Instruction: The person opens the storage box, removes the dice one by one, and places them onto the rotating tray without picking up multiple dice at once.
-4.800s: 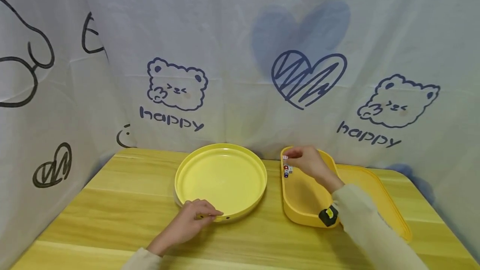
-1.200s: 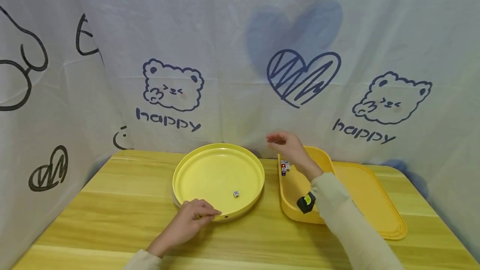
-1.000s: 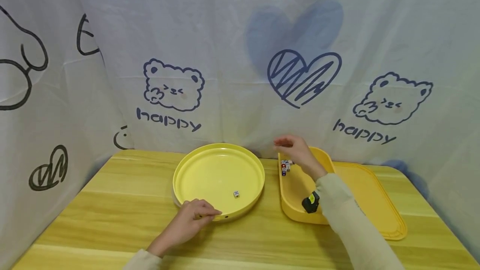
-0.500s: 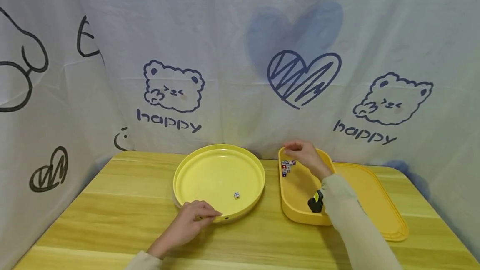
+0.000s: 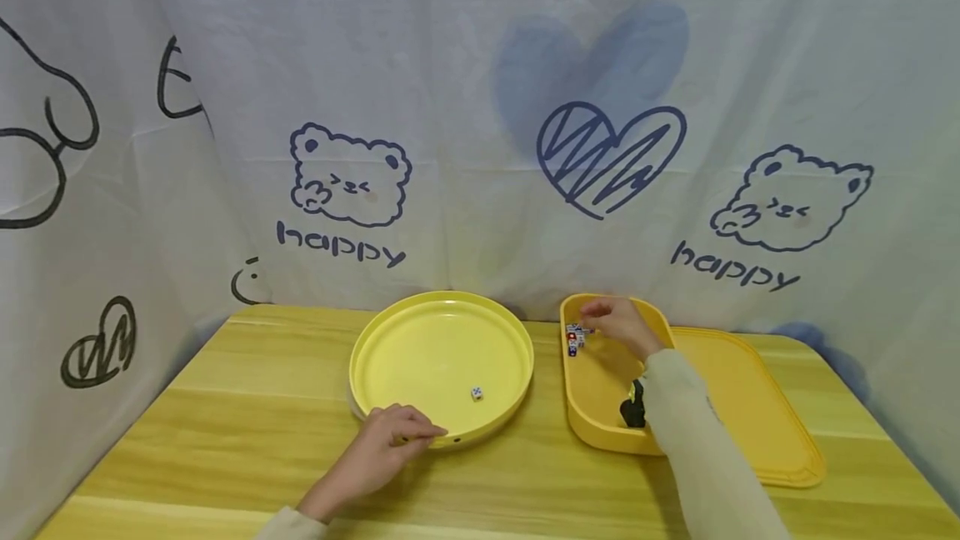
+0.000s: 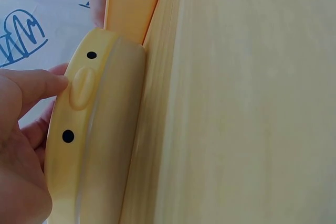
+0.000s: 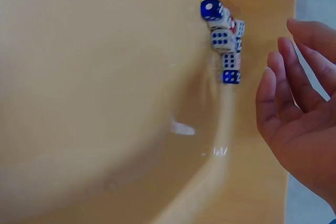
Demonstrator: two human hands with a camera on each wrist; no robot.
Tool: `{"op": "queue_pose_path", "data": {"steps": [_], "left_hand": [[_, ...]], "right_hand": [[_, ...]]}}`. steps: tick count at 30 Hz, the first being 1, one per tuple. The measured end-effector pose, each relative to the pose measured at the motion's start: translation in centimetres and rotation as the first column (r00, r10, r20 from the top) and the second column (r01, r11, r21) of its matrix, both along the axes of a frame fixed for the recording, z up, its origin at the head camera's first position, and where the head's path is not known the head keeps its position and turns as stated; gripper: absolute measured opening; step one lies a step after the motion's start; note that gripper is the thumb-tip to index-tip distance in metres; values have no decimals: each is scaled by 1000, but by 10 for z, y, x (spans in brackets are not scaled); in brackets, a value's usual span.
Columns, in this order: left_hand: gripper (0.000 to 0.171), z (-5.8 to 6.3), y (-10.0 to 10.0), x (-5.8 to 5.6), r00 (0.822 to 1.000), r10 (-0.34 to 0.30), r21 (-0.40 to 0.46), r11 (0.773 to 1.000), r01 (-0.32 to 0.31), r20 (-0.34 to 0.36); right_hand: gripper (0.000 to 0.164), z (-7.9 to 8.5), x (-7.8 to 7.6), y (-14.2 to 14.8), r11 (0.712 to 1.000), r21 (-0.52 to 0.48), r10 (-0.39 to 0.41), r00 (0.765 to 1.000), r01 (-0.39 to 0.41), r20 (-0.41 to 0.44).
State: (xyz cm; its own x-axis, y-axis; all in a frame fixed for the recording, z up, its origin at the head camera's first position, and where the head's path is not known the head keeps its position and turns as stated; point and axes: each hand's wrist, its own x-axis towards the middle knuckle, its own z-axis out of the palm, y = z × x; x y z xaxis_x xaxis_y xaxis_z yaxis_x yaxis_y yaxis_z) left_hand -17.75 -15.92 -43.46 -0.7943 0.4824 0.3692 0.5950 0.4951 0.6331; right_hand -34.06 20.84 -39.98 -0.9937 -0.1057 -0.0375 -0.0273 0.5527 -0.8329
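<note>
Far L: bare worktop (image 5: 225, 415). L hand (image 5: 378, 455) was on the near rim of the round yellow tray (image 5: 431, 361), fingers pinching it: one digit touched the outer wall by the raised oval w/ 2 black dots, others went over the inside edge. Tray sat flat, approx. mid worktop.

One white die w/ blue pips (image 5: 477, 393) lay in the tray, near side, R of ctr, touching nothing but the tray floor.

R of tray, w/ a gap: deep orange box (image 5: 603, 394). Rest of the dice (image 5: 572, 340) (white, blue, red) were bunched along its L wall toward the far end; overlapped, so no exact qty.

R hand (image 5: 624, 327) was over the box's far end, fingers loosely bent, slightly apart, tips just beside the dice. Nothing seen in them per R wrist cam; no contact seen there either.

Far R: flat orange lid-like panel (image 5: 750, 415) next to the box.

Step, my read: picking the next die out of the box, approx. 1 transferred. Next move called for a fingertip pinch on one die w/o dragging its neighbours, tray kept steady.
</note>
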Motion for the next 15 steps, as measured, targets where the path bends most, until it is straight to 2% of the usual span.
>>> {"op": "queue_pose_path", "data": {"steps": [4,11,15], "left_hand": [[16,0,1,0,1000,9,1,1000,-9,-24],[18,-2,2,-1,1000,18,-6,1000,-18,5],[18,-2,2,0,1000,13,-2,1000,-13,2]], "right_hand": [[24,-6,0,3,1000,7,18,1000,-19,23],[19,-15,7,7,996,9,84,993,-85,79],[17,-20,6,8,997,4,75,992,-75,103]]}}
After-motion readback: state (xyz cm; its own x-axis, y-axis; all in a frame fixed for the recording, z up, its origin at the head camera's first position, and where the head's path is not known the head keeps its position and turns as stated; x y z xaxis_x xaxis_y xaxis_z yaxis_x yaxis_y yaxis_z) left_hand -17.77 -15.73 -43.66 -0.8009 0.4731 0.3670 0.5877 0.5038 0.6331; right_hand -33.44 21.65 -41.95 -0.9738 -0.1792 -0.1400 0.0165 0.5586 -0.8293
